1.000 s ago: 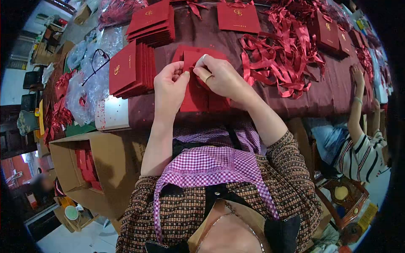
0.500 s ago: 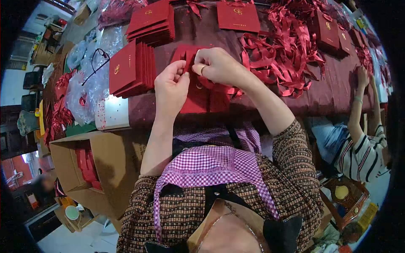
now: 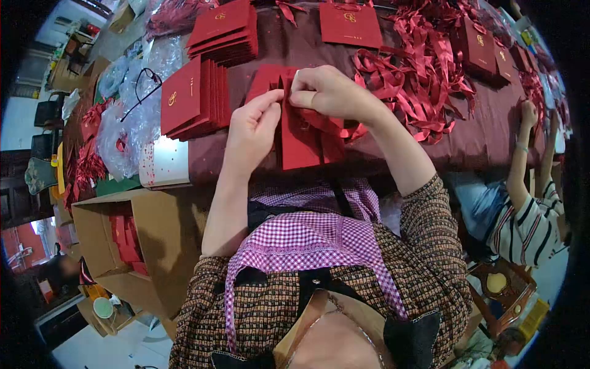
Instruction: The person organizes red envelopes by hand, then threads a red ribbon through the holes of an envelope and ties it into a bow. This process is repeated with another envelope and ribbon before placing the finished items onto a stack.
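The red bag (image 3: 300,149) lies on the tabletop (image 3: 485,138) close to its front edge, between the left hand (image 3: 253,129) and the right hand (image 3: 332,95). The left fingers bend inward at the bag's upper edge, thumb close to forefinger; whether they pinch anything is hidden. The right fingers are curled in at the same edge, with a loose ribbon (image 3: 329,126) trailing out beneath that hand; I cannot tell how tightly they close, or whether on ribbon or paper.

The bag could slip over the front edge, since its lower end lies so near it and the hands meet only its upper part. The paper could crease or tear if both hands press or pull hard there. The trailing ribbon could snag in the ribbon heap (image 3: 424,80) just beside it, or twist. A knock from the left arm could topple the nearer bag stack (image 3: 181,98).

Counted: one bag at the hands, one loose ribbon, one heap too tangled to count. Two stacks stand to the left, the other being the farther bag stack (image 3: 222,31); overlap hides how many bags each holds. One single bag (image 3: 350,26) lies behind, one pair of glasses (image 3: 140,92) rests on the plastic wrap (image 3: 117,138), and one cardboard box (image 3: 166,240) stands below.
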`<move>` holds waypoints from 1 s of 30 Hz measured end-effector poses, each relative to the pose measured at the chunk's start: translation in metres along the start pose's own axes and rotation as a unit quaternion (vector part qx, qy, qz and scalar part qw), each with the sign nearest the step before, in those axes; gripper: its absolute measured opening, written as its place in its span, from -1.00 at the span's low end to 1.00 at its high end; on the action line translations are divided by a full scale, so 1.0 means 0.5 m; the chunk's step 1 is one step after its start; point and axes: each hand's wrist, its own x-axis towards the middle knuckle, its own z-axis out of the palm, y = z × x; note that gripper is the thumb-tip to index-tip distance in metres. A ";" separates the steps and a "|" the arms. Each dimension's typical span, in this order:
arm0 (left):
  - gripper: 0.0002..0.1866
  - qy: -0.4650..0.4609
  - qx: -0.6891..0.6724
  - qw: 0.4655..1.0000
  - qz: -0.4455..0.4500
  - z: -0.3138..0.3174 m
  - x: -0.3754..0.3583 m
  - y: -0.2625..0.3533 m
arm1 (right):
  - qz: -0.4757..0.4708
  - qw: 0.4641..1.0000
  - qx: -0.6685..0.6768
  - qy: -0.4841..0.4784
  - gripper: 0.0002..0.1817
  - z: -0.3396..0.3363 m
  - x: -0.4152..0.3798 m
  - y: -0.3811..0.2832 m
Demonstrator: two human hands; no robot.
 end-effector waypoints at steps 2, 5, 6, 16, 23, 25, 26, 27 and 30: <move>-0.77 -0.044 -0.016 0.999 -0.006 -0.009 0.013 -0.011 | -0.018 1.000 0.024 -0.002 -0.87 -0.006 -0.002 0.006; -0.78 -0.025 -0.030 0.998 0.048 0.006 0.018 -0.028 | -0.020 0.998 0.048 -0.021 -0.89 -0.017 -0.007 0.002; -0.78 -0.012 -0.030 0.997 0.075 0.009 0.019 -0.032 | -0.031 0.998 0.051 -0.018 -0.87 -0.014 -0.007 0.009; -0.88 0.047 0.082 0.985 0.141 0.021 0.034 -0.060 | -0.036 0.983 0.140 0.110 -0.62 -0.031 -0.011 0.017; -0.87 0.045 0.089 0.987 0.129 0.038 0.035 -0.045 | -0.167 0.984 -0.012 0.056 -0.76 -0.002 0.010 0.033; -0.84 0.075 0.080 0.985 0.134 0.033 0.035 -0.060 | -0.185 0.980 -0.021 0.068 -0.78 -0.002 0.005 0.035; -0.80 0.094 0.023 0.995 0.027 0.017 0.038 -0.069 | -0.163 0.984 0.023 0.067 -0.77 -0.005 0.000 0.039; -0.79 0.122 -0.037 0.992 -0.013 -0.003 0.040 -0.053 | -0.141 0.986 0.067 0.067 -0.76 -0.007 -0.005 0.045; -0.77 0.163 -0.167 0.970 -0.065 -0.043 0.062 -0.053 | -0.131 0.982 0.087 0.103 -0.76 -0.003 -0.006 0.071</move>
